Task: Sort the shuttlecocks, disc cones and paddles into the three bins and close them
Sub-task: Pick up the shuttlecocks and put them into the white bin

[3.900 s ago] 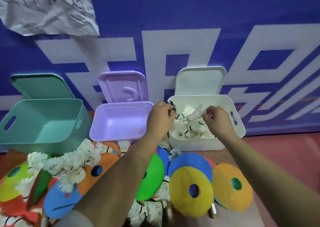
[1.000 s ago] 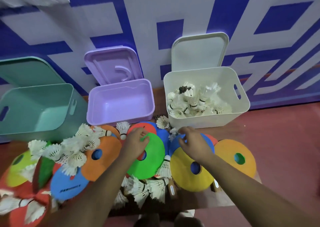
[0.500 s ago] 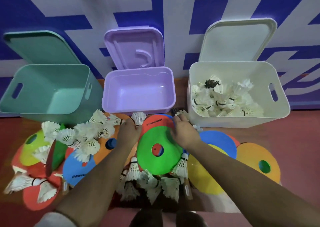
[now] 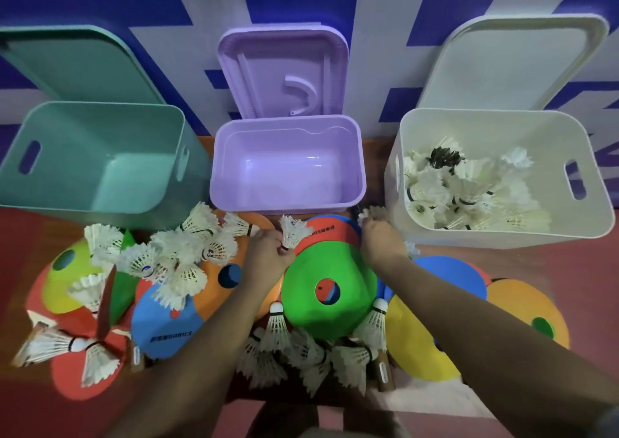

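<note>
Blue-white banner wall, red floor | left hand (image 4: 268, 256) pinches shuttlecock (image 4: 293, 231) near purple bin (image 4: 278, 207) | right hand (image 4: 382, 246) grips second shuttlecock (image 4: 371, 213) beside white bin (image 4: 485, 239), far right | lift by corks, drop both in white bin

You have a single view, taken from your own head. It faces the blue-and-white wall (image 4: 378, 35) and tilts steeply down, close over the work. The green bin (image 4: 83, 156) sits far left, the purple bin (image 4: 288, 169) far middle and the white bin (image 4: 485, 126) far right.
</note>
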`<state>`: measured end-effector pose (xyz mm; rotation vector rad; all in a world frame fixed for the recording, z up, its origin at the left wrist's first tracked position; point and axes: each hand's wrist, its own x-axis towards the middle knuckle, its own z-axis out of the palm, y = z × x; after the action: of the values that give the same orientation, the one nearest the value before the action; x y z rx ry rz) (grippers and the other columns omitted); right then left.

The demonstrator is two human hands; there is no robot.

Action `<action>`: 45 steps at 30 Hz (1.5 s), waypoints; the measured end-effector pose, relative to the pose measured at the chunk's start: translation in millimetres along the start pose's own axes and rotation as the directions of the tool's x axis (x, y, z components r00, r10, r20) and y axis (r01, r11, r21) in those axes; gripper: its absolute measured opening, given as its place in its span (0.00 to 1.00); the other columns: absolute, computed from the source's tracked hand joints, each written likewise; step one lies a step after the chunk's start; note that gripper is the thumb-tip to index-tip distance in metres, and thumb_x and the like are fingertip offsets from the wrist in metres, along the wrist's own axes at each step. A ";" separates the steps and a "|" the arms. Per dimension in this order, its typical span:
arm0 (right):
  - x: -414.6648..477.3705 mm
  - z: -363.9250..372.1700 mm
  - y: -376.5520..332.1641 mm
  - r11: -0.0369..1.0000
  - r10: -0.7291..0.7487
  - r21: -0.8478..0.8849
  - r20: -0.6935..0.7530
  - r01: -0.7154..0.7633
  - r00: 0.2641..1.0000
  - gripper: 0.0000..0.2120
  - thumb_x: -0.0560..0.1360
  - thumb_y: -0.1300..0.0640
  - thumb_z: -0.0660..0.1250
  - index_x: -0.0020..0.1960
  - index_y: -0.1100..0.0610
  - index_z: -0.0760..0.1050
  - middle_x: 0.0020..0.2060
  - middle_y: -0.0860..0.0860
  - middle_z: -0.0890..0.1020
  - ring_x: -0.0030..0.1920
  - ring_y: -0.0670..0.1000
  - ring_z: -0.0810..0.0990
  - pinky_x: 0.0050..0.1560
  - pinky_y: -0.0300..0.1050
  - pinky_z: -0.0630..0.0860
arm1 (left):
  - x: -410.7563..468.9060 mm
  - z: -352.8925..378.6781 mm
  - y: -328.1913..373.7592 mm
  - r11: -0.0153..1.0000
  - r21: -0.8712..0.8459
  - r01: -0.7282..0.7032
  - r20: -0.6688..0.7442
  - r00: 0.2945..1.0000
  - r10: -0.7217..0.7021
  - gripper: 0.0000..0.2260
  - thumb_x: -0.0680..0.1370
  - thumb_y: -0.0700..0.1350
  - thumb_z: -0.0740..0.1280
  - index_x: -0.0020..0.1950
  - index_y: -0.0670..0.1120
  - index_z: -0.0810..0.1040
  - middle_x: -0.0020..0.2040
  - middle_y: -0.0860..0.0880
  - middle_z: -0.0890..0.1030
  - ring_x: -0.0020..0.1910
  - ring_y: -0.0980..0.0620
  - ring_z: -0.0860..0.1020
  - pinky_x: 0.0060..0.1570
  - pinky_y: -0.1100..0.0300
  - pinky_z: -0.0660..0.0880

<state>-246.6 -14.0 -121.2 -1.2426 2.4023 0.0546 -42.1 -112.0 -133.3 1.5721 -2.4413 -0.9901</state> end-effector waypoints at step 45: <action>-30.6 -127.6 221.8 0.939 0.111 0.342 -0.370 0.025 0.922 0.23 0.74 0.56 0.63 0.69 0.56 0.70 0.65 0.55 0.73 0.59 0.60 0.74 0.63 0.52 0.69 | 55.3 69.3 291.6 0.965 0.071 -0.251 0.046 0.968 0.249 0.24 0.77 0.55 0.64 0.68 0.42 0.70 0.62 0.41 0.71 0.60 0.42 0.74 0.62 0.51 0.71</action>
<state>-451.1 112.8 -29.1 -1.1124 2.6132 -0.6259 -325.8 -47.4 -42.5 1.2318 -2.6473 -0.8990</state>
